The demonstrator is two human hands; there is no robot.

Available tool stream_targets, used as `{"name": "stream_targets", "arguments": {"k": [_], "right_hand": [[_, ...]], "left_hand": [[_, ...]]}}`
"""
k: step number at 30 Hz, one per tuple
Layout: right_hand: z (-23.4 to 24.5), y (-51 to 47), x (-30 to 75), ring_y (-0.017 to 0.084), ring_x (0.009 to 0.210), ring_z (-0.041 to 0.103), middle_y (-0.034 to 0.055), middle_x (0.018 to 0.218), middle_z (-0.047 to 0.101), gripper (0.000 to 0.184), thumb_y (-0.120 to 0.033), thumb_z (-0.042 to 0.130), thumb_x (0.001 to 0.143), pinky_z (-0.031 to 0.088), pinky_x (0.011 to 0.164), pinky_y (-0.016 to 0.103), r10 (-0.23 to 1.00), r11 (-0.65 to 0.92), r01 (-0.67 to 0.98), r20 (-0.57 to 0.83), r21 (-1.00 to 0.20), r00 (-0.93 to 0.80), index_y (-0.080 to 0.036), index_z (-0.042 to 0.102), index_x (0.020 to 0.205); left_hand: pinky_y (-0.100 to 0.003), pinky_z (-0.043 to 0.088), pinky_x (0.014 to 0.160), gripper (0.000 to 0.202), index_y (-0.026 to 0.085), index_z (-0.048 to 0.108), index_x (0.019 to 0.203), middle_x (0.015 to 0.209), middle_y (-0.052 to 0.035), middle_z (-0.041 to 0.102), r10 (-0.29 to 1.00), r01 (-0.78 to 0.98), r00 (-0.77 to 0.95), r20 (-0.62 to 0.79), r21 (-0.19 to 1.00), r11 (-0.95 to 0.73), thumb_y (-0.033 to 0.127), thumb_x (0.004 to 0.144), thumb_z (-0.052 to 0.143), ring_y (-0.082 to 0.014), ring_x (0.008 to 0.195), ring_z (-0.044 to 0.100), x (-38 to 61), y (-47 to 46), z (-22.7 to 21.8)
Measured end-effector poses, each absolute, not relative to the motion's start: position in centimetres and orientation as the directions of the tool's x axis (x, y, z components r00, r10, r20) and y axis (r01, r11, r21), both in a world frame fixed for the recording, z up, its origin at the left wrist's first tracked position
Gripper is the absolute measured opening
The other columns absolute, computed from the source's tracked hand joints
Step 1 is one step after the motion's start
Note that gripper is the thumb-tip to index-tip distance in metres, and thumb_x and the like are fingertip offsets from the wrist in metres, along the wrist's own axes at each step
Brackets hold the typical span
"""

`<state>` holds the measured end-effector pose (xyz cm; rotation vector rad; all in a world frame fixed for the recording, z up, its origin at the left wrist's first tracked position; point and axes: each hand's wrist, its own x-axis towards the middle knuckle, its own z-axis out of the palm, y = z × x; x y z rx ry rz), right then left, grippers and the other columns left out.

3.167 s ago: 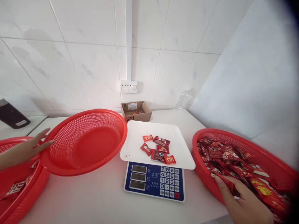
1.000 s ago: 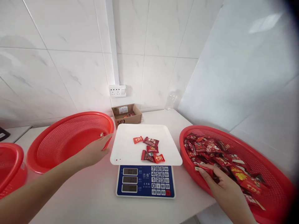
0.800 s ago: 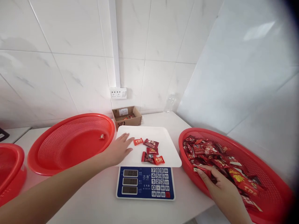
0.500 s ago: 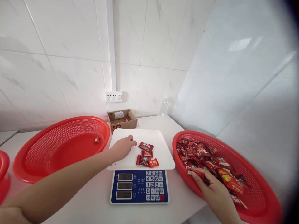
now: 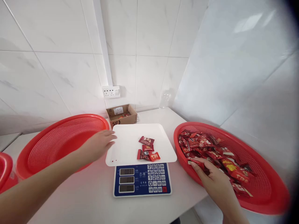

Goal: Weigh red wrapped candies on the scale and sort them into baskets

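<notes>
My left hand (image 5: 99,145) is at the left edge of the scale's white tray (image 5: 126,140), fingers stretched and apart, holding nothing. Several red and maroon wrapped candies lie in a cluster right of the tray's middle, among them a maroon packet (image 5: 146,141) and an orange-red one (image 5: 154,156). Below the tray shows the scale's blue keypad panel (image 5: 143,180) with three displays. Over the near rim of the right red basket (image 5: 268,199), my right hand (image 5: 213,179) pinches a small red candy packet (image 5: 195,163) between thumb and fingers. A heap of similar packets (image 5: 201,141) fills much of that basket.
A large red perforated basket (image 5: 58,130) stands to the left, partly hidden by my left arm. Another red container (image 5: 6,171) shows at the left edge. Behind the tray are a cardboard box (image 5: 122,118) with a few packets and a clear plastic container (image 5: 165,99) by the wall.
My left hand has drawn back leftward from over the tray's middle to its left edge, its fingers spreading. My right hand keeps its pinch on the candy packet. The camera view has shifted slightly.
</notes>
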<state>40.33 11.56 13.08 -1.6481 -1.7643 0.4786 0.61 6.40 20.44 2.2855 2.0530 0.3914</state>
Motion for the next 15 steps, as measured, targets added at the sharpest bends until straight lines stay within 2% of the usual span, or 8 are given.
{"name": "stream_targets", "arguments": {"k": [4,7,11,13,15], "right_hand": [[13.1,11.5,40.4,0.026,0.091,0.067,0.0061,0.095,0.073,0.038,-0.055,0.052,0.075,0.053,0.077,0.034,0.970,0.170,0.717,0.242,-0.676,-0.001,-0.024,0.069,0.090],[13.1,11.2,40.6,0.027,0.092,0.067,0.0069,0.095,0.073,0.039,-0.055,0.052,0.075,0.052,0.079,0.036,0.966,0.182,0.711,0.259,-0.679,0.000,-0.023,0.068,0.089],[13.1,10.9,40.7,0.025,0.091,0.067,0.0069,0.097,0.073,0.038,-0.054,0.051,0.077,0.053,0.077,0.034,0.962,0.207,0.706,0.272,-0.677,-0.021,-0.023,0.068,0.090],[13.1,10.9,40.6,0.025,0.089,0.067,0.0066,0.096,0.073,0.037,-0.053,0.051,0.078,0.053,0.075,0.033,0.961,0.213,0.707,0.274,-0.674,-0.029,-0.023,0.068,0.090],[13.2,10.8,40.5,0.025,0.088,0.067,0.0065,0.096,0.073,0.037,-0.053,0.051,0.078,0.053,0.075,0.033,0.961,0.216,0.708,0.277,-0.673,-0.031,-0.023,0.068,0.090]], "left_hand": [[-0.037,0.037,0.106,0.036,0.022,0.055,0.124,0.134,-0.0059,0.055,0.948,0.924,0.314,0.042,0.216,-0.316,0.026,0.093,0.036,-0.0201,0.126,0.046,6.9,9.9,19.3],[-0.038,0.036,0.107,0.037,0.022,0.052,0.127,0.135,-0.0073,0.053,0.901,0.878,0.433,0.000,0.227,-0.422,0.020,0.093,0.040,-0.0201,0.129,0.043,10.3,12.7,18.4],[-0.043,0.049,0.090,0.029,0.017,0.057,0.116,0.113,-0.0077,0.063,0.886,0.867,0.462,-0.037,0.230,-0.443,0.022,0.088,0.055,-0.0215,0.104,0.059,11.8,15.4,17.3],[-0.040,0.053,0.079,0.026,0.016,0.057,0.113,0.107,-0.0062,0.063,0.906,0.882,0.424,-0.021,0.236,-0.407,0.024,0.088,0.055,-0.0184,0.091,0.062,11.5,15.6,17.3],[-0.032,0.053,0.078,0.023,0.018,0.058,0.111,0.107,-0.0053,0.061,0.930,0.900,0.368,0.023,0.243,-0.362,0.016,0.090,0.048,-0.0151,0.088,0.062,10.3,15.1,17.9]]}}
